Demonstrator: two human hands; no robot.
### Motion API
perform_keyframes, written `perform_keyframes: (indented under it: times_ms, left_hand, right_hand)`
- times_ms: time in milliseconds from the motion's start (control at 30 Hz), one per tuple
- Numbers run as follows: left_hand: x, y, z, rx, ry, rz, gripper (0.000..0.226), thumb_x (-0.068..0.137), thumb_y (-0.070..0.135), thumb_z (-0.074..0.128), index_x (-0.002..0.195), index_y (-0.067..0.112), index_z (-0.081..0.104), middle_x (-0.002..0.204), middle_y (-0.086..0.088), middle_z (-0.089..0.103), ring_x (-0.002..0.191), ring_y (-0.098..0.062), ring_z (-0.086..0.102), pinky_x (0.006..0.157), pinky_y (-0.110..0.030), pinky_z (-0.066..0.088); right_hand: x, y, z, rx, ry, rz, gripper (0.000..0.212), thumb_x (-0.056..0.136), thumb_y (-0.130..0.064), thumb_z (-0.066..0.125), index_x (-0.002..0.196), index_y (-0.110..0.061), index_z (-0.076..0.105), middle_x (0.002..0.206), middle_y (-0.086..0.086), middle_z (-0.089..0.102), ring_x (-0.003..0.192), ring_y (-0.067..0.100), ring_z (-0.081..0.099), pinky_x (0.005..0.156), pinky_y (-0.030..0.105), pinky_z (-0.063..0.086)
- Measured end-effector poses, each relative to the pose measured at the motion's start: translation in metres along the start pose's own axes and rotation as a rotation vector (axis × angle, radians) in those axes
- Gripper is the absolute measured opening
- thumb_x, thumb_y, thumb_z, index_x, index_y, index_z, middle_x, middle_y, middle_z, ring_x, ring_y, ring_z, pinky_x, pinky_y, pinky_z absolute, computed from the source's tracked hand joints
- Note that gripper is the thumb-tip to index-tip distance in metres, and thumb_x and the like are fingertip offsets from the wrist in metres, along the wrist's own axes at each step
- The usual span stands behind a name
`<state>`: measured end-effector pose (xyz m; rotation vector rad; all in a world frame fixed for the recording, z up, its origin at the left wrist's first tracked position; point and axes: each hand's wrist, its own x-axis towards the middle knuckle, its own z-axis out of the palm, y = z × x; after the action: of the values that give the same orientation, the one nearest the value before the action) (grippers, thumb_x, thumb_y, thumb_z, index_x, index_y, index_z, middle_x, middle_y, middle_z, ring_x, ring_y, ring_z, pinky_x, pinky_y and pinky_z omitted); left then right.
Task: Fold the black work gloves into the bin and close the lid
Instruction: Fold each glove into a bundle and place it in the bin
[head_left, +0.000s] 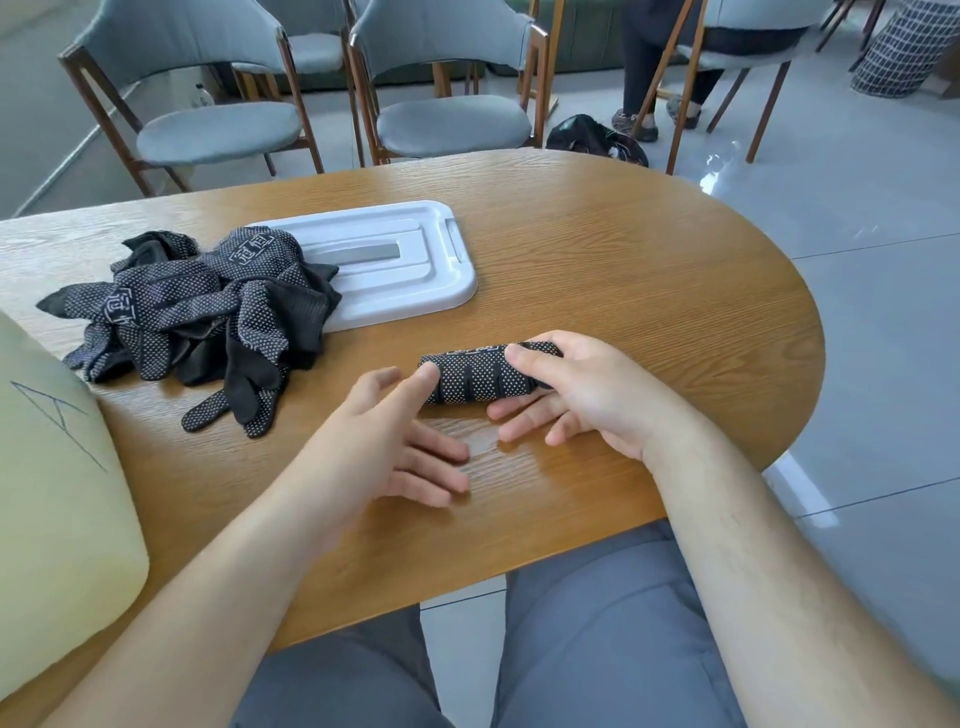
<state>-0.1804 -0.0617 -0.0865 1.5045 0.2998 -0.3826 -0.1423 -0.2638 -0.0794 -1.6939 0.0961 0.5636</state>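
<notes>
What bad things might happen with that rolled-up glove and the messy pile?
The rolled glove is only pinched at one end by the right hand; the left hand is open, so the roll may spring loose. The glove pile lies partly on the white lid, so lifting the lid could drag gloves off the table.

Bare forearms, no sleeves; bare hands, left (387, 447), right (582, 397); grey-blue trousers (597, 639) below surface (623, 260) edge.
</notes>
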Motion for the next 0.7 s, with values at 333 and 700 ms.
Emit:
perform_keyframes:
  times_ms: [333, 700]
  left_hand:
    - [0.014, -0.001, 0.017, -0.332, 0.026, 0.071, 0.059, 0.101, 0.029, 0.058, 0.152, 0.025, 0.028, 0.100, -0.027, 0.074, 0.088, -0.042, 0.075, 0.060, -0.036, 0.061]
    - [0.020, 0.007, 0.016, -0.277, 0.047, 0.135, 0.025, 0.098, 0.026, 0.064, 0.120, 0.014, 0.061, 0.096, -0.006, 0.078, 0.087, -0.029, 0.077, 0.067, -0.029, 0.062]
  right_hand:
    - [0.003, -0.002, -0.008, 0.070, -0.021, -0.022, 0.033, 0.105, -0.037, 0.055, 0.124, -0.011, 0.055, 0.094, 0.012, 0.079, 0.083, 0.027, 0.078, 0.047, 0.021, 0.051]
    - [-0.001, 0.001, -0.009, 0.059, -0.086, -0.124, 0.034, 0.105, -0.040, 0.055, 0.126, -0.013, 0.055, 0.097, 0.013, 0.079, 0.084, 0.030, 0.077, 0.052, 0.025, 0.046]
